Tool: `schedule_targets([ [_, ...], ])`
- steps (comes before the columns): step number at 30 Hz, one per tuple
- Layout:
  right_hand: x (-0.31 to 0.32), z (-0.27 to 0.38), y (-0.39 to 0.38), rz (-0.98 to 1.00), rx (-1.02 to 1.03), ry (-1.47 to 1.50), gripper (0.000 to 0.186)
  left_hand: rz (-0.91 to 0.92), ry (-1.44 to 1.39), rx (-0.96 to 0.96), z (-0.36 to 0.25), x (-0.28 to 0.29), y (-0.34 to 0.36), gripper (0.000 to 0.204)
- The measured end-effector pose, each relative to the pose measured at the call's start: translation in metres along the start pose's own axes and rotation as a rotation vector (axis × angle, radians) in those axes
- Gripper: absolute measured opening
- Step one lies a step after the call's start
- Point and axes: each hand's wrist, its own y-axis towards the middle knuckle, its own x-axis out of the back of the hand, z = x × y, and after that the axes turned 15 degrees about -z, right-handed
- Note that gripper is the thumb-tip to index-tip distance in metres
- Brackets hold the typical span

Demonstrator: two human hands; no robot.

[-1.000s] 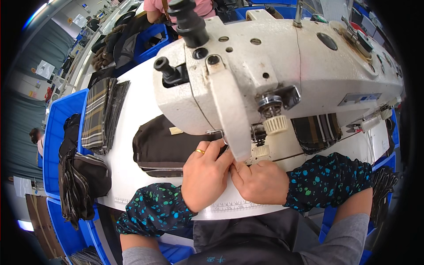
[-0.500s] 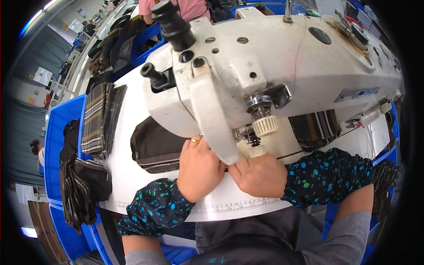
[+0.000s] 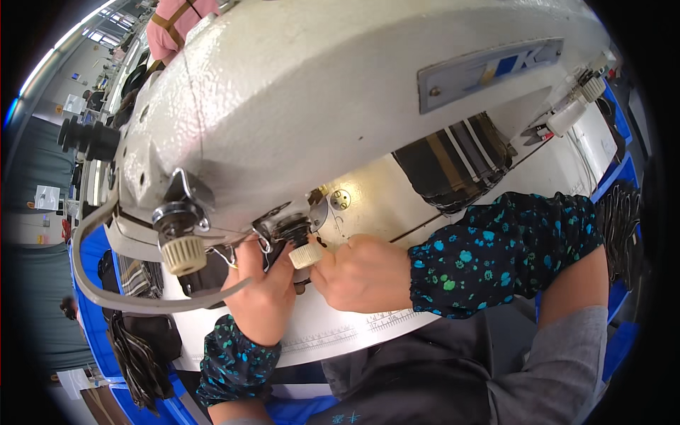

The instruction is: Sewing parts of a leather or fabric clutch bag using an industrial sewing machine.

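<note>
A white industrial sewing machine fills the upper part of the view, with cream tension knobs at its head. Beneath that head lies a dark brown fabric piece, mostly hidden behind the machine. My left hand is closed at the fabric's edge, its fingertips partly covered by the thread guides. Close to it, my right hand is curled, with fingertips beside the lower knob near the needle area. What the right fingers hold is hidden. A curved grey lever passes across the left fingers.
Striped dark fabric pieces lie on the table right of the needle area. To the left, a blue bin stands by a plaid stack and draped dark pieces. Ruler markings run along the table's front edge.
The view has shifted closer and rightward, so the machine looks larger and its head sits farther left. Both hands stay close together near the needle area; the fabric is now more hidden.
</note>
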Motion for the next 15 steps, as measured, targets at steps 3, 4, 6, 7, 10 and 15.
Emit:
schedule_targets([
  [3, 0.000, 0.002, -0.001, -0.021, -0.009, 0.056, 0.011, 0.046, -0.025, -0.120, -0.006, 0.003, 0.001, 0.050],
  [4, 0.001, 0.002, -0.001, -0.019, 0.001, 0.057, 0.011, 0.040, -0.022, -0.114, -0.007, 0.002, 0.000, 0.050],
  [6, 0.000, 0.002, -0.002, 0.008, -0.026, 0.081, 0.013, 0.057, -0.029, -0.084, -0.007, 0.000, 0.001, 0.050],
  [7, 0.001, 0.000, -0.003, 0.006, -0.012, 0.090, 0.013, 0.063, -0.048, -0.059, -0.007, -0.001, 0.003, 0.049],
  [10, 0.004, 0.001, 0.000, 0.068, -0.025, 0.099, 0.024, 0.000, -0.089, -0.173, 0.005, -0.003, 0.000, 0.048],
  [15, 0.000, 0.002, 0.000, 0.153, -0.020, 0.138, 0.031, 0.035, -0.128, -0.140, 0.015, -0.006, -0.006, 0.047],
])
